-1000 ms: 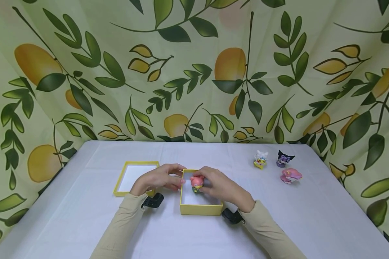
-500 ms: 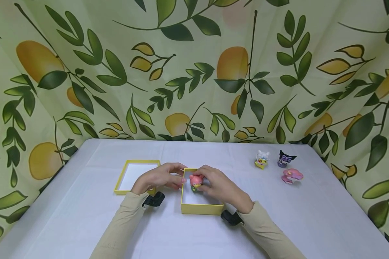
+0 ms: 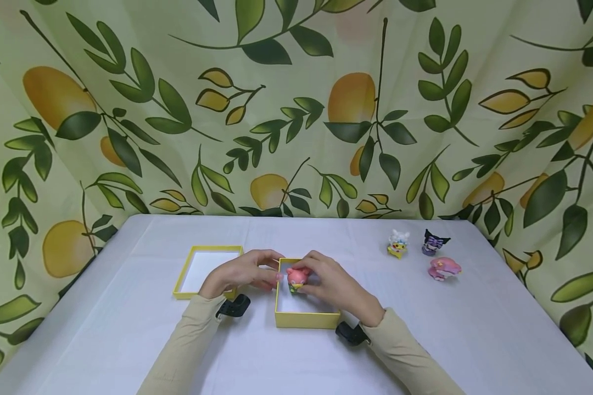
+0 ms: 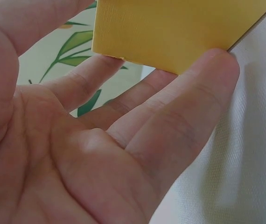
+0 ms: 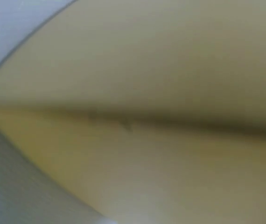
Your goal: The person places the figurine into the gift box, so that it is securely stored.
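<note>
My right hand pinches a small pink-headed figurine between thumb and fingers, inside the outline of a yellow-sided box with a white interior. The figurine is upright, green and yellow lower down. At the box's left side is my left hand, its fairly straight fingertips touching the outer wall. In the left wrist view, the fingers reach the lower edge of the yellow box wall. The right wrist view holds only a blurred, close yellow box wall; the hand and figurine are outside it.
A second shallow yellow-rimmed white tray or lid lies left of the box, partly behind the left hand. At the right rear stand a white-and-yellow figurine, a black-and-purple one and a pink one. A leaf-patterned curtain hangs behind the table.
The right hand has shifted the pink-headed figurine slightly left within the box. My left hand stays at the box's left wall. The view dipped a little and came back.
</note>
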A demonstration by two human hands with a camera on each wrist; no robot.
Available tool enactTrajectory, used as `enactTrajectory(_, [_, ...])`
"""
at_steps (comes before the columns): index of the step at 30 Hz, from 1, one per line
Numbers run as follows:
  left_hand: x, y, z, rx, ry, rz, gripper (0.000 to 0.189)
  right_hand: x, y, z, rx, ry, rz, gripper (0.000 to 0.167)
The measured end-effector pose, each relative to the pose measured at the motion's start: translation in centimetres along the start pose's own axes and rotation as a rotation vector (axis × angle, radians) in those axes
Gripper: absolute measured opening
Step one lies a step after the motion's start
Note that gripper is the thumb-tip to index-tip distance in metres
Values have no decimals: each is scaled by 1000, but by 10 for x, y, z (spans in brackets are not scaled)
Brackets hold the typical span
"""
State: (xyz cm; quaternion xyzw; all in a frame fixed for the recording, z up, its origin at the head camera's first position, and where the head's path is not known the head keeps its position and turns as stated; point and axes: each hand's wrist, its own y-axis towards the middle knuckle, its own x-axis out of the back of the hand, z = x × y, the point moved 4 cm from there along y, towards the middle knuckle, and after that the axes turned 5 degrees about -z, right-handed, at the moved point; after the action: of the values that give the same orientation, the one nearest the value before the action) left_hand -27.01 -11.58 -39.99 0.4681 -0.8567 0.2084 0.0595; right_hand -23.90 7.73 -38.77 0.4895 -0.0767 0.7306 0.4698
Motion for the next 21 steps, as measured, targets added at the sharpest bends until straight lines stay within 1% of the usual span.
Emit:
enactTrajectory(6, [-1,0,1,-13,-11,4,55,-3,1,-1,-15,-29,-28,41])
enactTrajectory(8, [-1,0,1,-7,-15,3,54,-4,1,-2,-23,-36,-35,41])
enactTrajectory(12, [0,0,1,-8,-9,4,55,-4,1,-2,-47,-46,-32,41])
enactTrajectory(16, [0,0,2,-13,-14,5,56,-3,1,-2,-30,-69,-28,40])
enactTrajectory(21, [-1,0,1,-14,-12,4,55,0,1,-2,-30,-25,-16,39])
